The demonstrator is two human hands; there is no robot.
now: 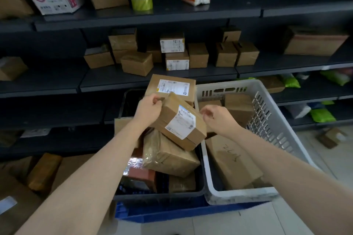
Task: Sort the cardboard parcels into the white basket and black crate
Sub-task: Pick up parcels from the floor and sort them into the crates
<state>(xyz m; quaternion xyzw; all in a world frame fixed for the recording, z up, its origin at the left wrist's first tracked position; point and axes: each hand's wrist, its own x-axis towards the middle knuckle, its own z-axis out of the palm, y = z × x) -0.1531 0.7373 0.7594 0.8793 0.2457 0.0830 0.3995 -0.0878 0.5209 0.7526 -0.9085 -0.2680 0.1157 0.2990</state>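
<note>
The left forearm (91,168) and right forearm (277,158) are bare along all the length in view, wrists included. The left hand (149,109) and right hand (217,118) look bare too, though the picture is soft.

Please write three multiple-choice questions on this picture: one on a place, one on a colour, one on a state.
1. The white slotted plastic basket stands where, beside the black plastic crate? A left B right C on a shelf
2. The glossy tape roll on the dark top shelf is A blue B yellow-green C red
3. The right hand A holds nothing B grips a parcel C presses a shelf
Answers: B, it adjoins the crate's right side; B, its band is yellow-green; A, its curled fingers enclose nothing.
</note>
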